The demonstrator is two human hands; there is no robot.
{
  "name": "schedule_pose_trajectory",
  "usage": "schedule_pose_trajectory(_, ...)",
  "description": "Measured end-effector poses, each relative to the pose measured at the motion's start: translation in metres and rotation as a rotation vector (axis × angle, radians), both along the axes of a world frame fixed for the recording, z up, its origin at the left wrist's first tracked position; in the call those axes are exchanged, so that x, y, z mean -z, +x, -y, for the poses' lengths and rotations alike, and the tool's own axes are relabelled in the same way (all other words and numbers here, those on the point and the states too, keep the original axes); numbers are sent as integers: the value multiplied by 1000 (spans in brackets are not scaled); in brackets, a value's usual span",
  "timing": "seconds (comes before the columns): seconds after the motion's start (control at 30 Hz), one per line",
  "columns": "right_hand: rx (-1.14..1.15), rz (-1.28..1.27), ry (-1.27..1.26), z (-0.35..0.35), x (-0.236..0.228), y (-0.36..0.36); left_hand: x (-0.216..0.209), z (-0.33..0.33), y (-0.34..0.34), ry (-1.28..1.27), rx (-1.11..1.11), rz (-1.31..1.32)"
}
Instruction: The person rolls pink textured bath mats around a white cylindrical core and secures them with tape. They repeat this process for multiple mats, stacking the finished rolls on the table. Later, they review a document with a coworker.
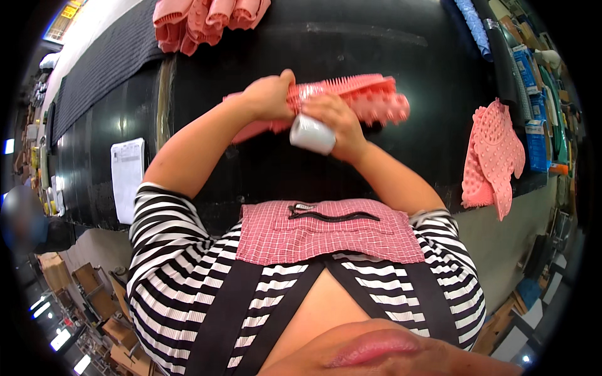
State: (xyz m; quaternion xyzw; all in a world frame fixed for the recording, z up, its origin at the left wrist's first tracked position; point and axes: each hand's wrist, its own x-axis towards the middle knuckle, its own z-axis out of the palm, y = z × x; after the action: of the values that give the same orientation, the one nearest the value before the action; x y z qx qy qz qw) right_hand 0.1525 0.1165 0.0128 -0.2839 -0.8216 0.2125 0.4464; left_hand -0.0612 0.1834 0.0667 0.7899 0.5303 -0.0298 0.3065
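A folded pink rubbery mat (379, 103) with bumps and bristles lies across the middle of the black table, beneath both hands. My left hand (269, 97) is closed around its left part. Pressed to the mat's near side, my right hand (335, 122) grips a small white roll, apparently clear wrapping film or tape (312, 134). A shiny clear band (308, 92) shows on the mat between the two hands. My right fingertips are partly blurred.
Several rolled pink mats (210, 24) sit at the far left. More pink mats (492, 156) hang over the right edge. A paper sheet (127, 178) and a dark ribbed mat (106, 72) lie on the left. Blue boxes (536, 138) stand beyond the table's right side.
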Motion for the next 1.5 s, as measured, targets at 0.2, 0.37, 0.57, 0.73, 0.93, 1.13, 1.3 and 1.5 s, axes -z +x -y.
schedule_pose_trajectory(0.2, 48, 58, -85, 91, 0, 6, 25, 25, -1, -446, 46, 103)
schedule_pose_trajectory(0.37, 124, -7, -12, 44, 17, -2, 54, -24, -11, -102, -80, 89)
schedule_pose_trajectory(0.57, 241, -247, -566, -49, 14, -11, 52, 13, -10, 971, -212, 327)
schedule_pose_trajectory(0.73, 183, -200, -617, -159, 28, -2, 72, 68, 2, 902, -1, 15)
schedule_pose_trajectory(0.93, 162, -267, -601, -191, 9, -7, 82, -16, 9, 714, 56, -216)
schedule_pose_trajectory(1.13, 31, -235, -435, -136, 7, -8, 45, -123, 15, 460, 64, -284)
schedule_pose_trajectory(1.3, 194, 60, 79, -154, 34, -8, 45, -180, 7, 326, 159, -214)
schedule_pose_trajectory(1.5, 240, -7, -129, -165, 24, -18, 56, -209, 7, 348, 151, -122)
